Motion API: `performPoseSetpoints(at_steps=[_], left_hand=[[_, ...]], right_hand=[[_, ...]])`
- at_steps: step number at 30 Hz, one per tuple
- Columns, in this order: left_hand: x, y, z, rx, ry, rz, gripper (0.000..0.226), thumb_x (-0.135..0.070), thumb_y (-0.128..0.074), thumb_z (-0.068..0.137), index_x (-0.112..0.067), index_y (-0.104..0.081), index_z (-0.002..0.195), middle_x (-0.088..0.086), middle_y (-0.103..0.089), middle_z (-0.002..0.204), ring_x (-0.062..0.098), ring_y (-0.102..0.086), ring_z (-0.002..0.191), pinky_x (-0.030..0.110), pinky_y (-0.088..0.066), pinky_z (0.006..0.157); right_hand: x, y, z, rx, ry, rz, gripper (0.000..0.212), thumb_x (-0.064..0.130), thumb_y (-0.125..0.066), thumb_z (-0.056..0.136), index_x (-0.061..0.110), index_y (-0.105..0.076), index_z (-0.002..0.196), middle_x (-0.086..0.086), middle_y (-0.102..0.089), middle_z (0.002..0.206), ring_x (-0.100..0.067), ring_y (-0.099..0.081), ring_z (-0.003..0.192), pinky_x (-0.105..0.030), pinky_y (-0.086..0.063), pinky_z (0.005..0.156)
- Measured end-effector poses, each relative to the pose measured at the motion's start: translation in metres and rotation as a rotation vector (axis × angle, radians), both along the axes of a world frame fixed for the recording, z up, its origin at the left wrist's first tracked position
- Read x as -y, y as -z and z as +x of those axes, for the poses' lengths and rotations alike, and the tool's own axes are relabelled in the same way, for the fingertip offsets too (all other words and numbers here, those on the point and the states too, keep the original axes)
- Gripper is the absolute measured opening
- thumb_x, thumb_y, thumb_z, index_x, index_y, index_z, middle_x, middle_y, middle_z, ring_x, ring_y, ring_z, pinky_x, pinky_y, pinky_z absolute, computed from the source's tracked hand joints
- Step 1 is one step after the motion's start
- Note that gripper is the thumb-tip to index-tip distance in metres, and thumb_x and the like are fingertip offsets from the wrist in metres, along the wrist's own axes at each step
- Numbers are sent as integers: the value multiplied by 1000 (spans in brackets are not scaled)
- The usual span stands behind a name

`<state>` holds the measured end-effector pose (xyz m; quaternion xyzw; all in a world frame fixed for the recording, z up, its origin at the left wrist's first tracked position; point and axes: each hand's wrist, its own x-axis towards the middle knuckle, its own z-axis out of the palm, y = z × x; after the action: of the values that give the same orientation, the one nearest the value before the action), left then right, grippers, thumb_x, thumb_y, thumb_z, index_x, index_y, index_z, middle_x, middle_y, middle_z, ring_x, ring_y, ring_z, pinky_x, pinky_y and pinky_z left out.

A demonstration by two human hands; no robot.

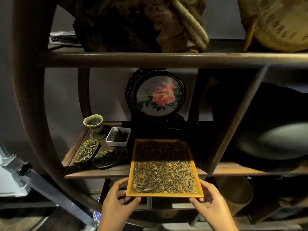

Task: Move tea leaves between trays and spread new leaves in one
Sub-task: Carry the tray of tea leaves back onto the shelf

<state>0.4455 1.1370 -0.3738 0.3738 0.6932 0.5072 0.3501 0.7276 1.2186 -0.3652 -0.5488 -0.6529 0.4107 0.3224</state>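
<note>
Setting: dark wooden display shelf [116, 171] with a round outer frame, dimly lit; an embroidered peony screen [158, 94] stands at the far side.
Tray: yellow wooden tray [164, 195] of pale needle-shaped tea leaves [164, 177], far half on the shelf in shadow, near half overhanging the shelf edge toward the person.
Left hand [116, 199]: grips the tray's near left corner, fingers up the left side, thumb under the near rim.
Right hand [210, 202]: grips the near right corner, fingers along the right side, thumb at the near rim.
Other leaves: white rectangular dish [118, 136] and two leaf-shaped metal scoops [86, 151] [110, 157], each holding darker leaves, left of the tray.
Also there: green lotus-rim cup [93, 125] at the far left.
Handling: tray looks stiff and light; the leaves are loose, dry and brittle, with only a shallow rim, so any tilt likely spills them.
Hold: judged best at both opposite sides, kept level, moved slowly.
</note>
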Motion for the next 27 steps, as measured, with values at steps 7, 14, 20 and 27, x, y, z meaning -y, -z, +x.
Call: performPoseSetpoints(at_steps=[7,14,20,27], left_hand=[[-18,-7,5,-150,-65,-31,56,-20,-89,67,-30,-59,113,-4,-69,104,13,-68,82,25,-58,72],[-31,-14,5,-312,-119,-79,40,-35,-84,71,-29,-60,103,-9,-69,85,1,-64,64,16,-49,57],[-37,-25,7,-464,-159,-152,30,-49,-77,73,-35,-57,90,-13,-63,83,7,-62,70,25,-48,55],[-36,-30,8,-502,-187,-159,29,-50,-77,73,-33,-57,84,-9,-61,76,4,-59,70,22,-39,51]], right_hand=[[-13,2,-11,34,88,142,51,21,-79,75,48,-51,108,18,-61,106,0,-60,95,-14,-50,70],[-27,0,-22,133,117,239,45,29,-74,79,48,-47,109,24,-55,100,6,-57,86,-6,-42,61],[-34,-2,-30,260,151,266,39,34,-72,79,37,-50,111,10,-60,72,-7,-60,63,-19,-53,54],[-35,1,-35,261,177,279,42,35,-74,75,43,-42,102,8,-57,64,-8,-59,57,-28,-56,55]])
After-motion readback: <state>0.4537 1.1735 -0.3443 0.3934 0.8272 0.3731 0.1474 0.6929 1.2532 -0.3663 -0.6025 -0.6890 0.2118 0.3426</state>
